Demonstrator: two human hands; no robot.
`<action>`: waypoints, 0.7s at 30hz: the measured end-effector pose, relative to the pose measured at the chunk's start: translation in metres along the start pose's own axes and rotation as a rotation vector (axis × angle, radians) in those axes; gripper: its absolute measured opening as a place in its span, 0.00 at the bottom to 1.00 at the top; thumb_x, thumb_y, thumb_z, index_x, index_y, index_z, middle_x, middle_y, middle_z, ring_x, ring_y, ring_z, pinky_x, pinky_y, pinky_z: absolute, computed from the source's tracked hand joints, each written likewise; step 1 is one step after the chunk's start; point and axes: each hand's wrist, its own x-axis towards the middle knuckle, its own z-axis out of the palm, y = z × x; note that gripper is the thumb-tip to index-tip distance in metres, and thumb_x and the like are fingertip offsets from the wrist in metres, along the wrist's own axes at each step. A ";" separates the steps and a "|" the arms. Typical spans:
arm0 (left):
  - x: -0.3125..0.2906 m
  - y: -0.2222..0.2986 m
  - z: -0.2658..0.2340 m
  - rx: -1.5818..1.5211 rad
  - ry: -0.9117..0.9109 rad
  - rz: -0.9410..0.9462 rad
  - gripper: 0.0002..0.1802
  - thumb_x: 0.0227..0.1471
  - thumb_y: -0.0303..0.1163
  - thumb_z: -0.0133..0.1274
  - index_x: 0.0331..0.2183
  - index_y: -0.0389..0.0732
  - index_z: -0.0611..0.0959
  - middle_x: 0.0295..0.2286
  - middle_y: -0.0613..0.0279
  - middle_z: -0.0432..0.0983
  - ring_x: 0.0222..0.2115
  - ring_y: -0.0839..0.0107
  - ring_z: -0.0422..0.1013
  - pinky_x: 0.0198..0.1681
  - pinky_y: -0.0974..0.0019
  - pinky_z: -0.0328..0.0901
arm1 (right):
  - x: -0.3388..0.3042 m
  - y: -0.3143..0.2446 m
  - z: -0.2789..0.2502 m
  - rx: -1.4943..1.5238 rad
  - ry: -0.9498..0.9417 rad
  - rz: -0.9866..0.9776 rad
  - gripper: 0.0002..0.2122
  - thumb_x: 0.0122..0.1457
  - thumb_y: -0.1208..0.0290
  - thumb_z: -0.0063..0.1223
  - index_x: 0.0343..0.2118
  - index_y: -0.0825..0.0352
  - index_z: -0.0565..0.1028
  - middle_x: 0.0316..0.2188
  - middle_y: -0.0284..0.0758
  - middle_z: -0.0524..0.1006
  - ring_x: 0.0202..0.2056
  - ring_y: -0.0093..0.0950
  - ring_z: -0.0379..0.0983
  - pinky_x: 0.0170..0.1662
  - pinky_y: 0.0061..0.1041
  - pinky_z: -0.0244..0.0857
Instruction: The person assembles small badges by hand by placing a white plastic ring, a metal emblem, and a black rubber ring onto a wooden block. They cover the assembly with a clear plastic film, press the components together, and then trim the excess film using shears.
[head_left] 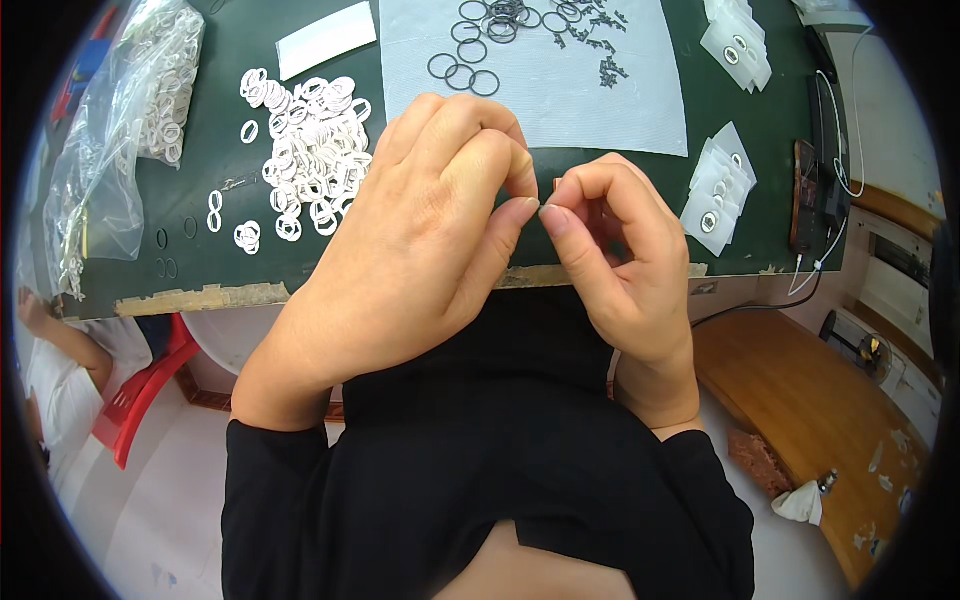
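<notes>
Above the table's front edge, my left hand and my right hand meet fingertip to fingertip. Both are closed, thumb against index finger. Whatever lies in the pinches is too small or too hidden to name. Beyond them, a pale sheet carries black rings and a scatter of tiny black parts. A heap of white oval rings lies left of my left hand, partly covered by it. Small translucent packets are fanned out to the right of my right hand.
A clear plastic bag of white rings fills the table's left end. A white card lies behind the heap. More packets sit at the far right, near a phone with a white cable. Someone sits by a red chair at left.
</notes>
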 end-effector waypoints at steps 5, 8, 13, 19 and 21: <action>-0.001 0.001 0.006 -0.031 0.096 -0.041 0.14 0.48 0.19 0.61 0.39 0.36 0.79 0.41 0.54 0.72 0.40 0.55 0.69 0.45 0.59 0.64 | -0.008 -0.001 -0.026 0.134 0.069 0.381 0.03 0.64 0.77 0.56 0.34 0.71 0.75 0.29 0.24 0.71 0.27 0.09 0.62 0.29 0.12 0.56; -0.005 -0.006 0.022 0.161 0.043 0.159 0.15 0.40 0.19 0.64 0.35 0.37 0.82 0.39 0.57 0.74 0.39 0.56 0.71 0.42 0.57 0.65 | -0.007 0.006 -0.033 0.067 0.032 0.431 0.03 0.63 0.77 0.56 0.34 0.71 0.76 0.28 0.26 0.71 0.26 0.11 0.63 0.28 0.13 0.57; -0.006 -0.015 0.042 0.199 0.056 0.299 0.16 0.36 0.22 0.64 0.34 0.36 0.83 0.38 0.56 0.75 0.38 0.57 0.72 0.40 0.55 0.66 | -0.003 0.013 -0.026 -0.167 -0.026 0.343 0.05 0.56 0.76 0.58 0.31 0.73 0.77 0.25 0.32 0.71 0.24 0.18 0.65 0.27 0.20 0.61; -0.004 -0.017 0.044 0.161 0.067 0.343 0.18 0.33 0.21 0.64 0.34 0.35 0.84 0.36 0.56 0.75 0.36 0.58 0.72 0.39 0.55 0.66 | 0.004 0.013 -0.033 -0.096 -0.070 0.401 0.05 0.55 0.77 0.58 0.31 0.73 0.76 0.25 0.33 0.72 0.24 0.20 0.66 0.27 0.22 0.62; -0.003 -0.016 0.043 0.137 0.105 0.325 0.18 0.35 0.20 0.65 0.35 0.35 0.84 0.34 0.57 0.76 0.34 0.60 0.72 0.37 0.58 0.67 | 0.006 0.009 -0.036 -0.077 -0.077 0.361 0.04 0.55 0.77 0.57 0.31 0.73 0.76 0.25 0.32 0.72 0.24 0.19 0.65 0.27 0.21 0.62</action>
